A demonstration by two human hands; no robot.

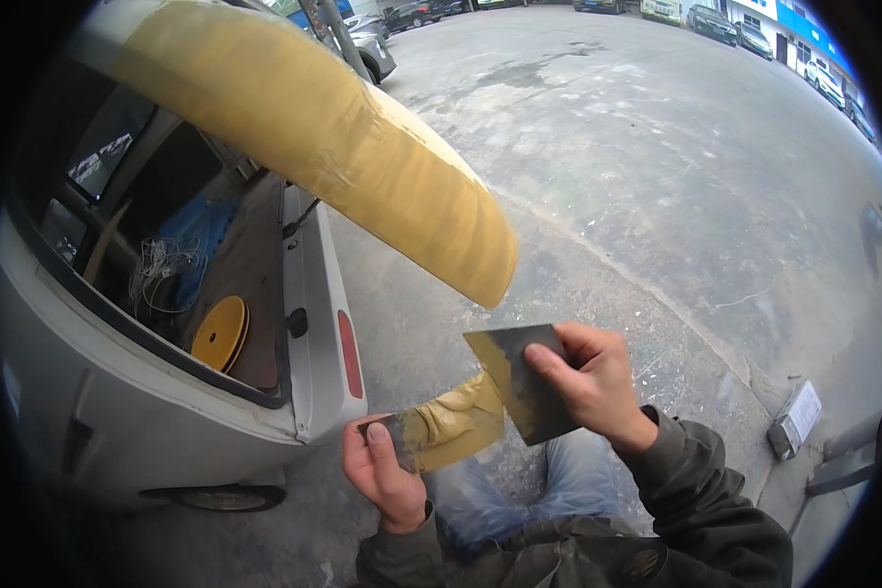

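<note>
My left hand (pixel 390 480) grips one end of a thin flat spreader (pixel 456 449) that carries a thick smear of yellow-tan body filler (pixel 458 412). In my right hand (pixel 603 384), between thumb and fingers, is a dark square spreader (pixel 539 377) with filler along its left edge. That edge meets or overlaps the far end of the loaded spreader; I cannot tell whether they touch. Ahead and to the left, a long raised panel (pixel 363 147) coated in the same yellow filler slopes down toward my hands, its lower end just beyond the dark spreader.
A silver vehicle (pixel 59 421) stands at the left with a red tail light (pixel 349 355). Inside it lie yellow discs (pixel 220 333), a white cable (pixel 162 265) and blue sheeting (pixel 194 240). A box (pixel 796 419) sits on the concrete floor (pixel 657 186) at right; parked cars (pixel 715 24) line the back.
</note>
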